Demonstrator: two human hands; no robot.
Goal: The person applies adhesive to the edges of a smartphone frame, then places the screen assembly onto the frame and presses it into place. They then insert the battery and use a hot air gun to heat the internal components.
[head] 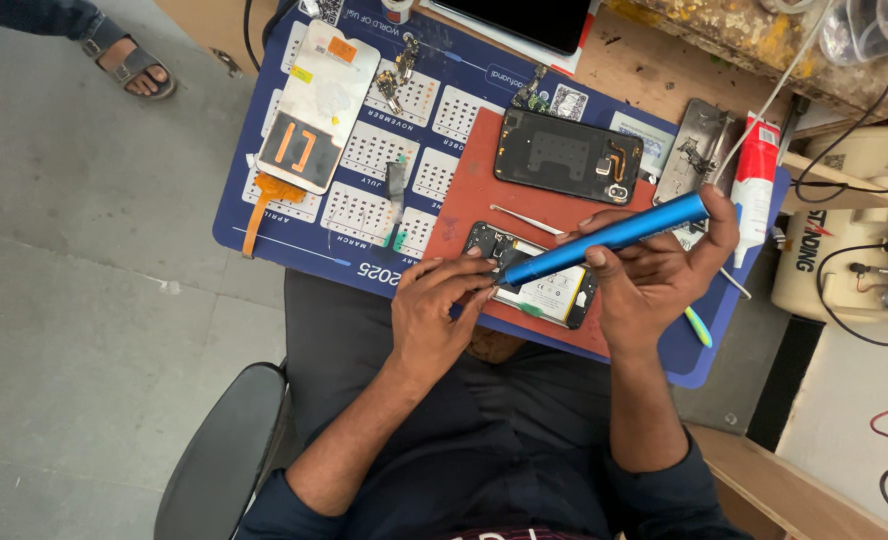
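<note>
- Right hand (654, 275) was wrapped round a blue metal pen-shaped electric screwdriver (604, 240), fingers closed on the barrel, thumb hooked over the far end; the tool sloped down to the left w/ its tip on the top-left corner of the phone.
- Left hand (434, 310) was pinched together at the fingertips, pressing on the near-left edge of the opened black smartphone body (539, 285), right beside the driver tip; can't tell if it held a screw, too small.
- Phone lay on a dull red rectangular work mat (474, 185), near the front edge of the worktop (654, 60), just above the person's lap.
- Done, judging by the layout: back cover was already off – a black plastic rear shell w/ camera hole (567, 155) lay face-up further back on the mat, well apart from the phone. Battery & circuit board were exposed.
- Also out: a white-backed display panel w/ orange flex ribbon (314, 105) sat to the left on the blue printed calendar sheet (364, 215); a silver metal plate (692, 150) lay to the right.
- Thin steel tweezers (524, 220) rested between shell & phone, untouched.
- Left, prob.: screw work at the top corner was in hand, so I'd judge it mid-job; battery was still seated, nothing reassembled.
- White & red glue tube (756, 175) lay just beside the right hand, capped as far as I could tell.
</note>
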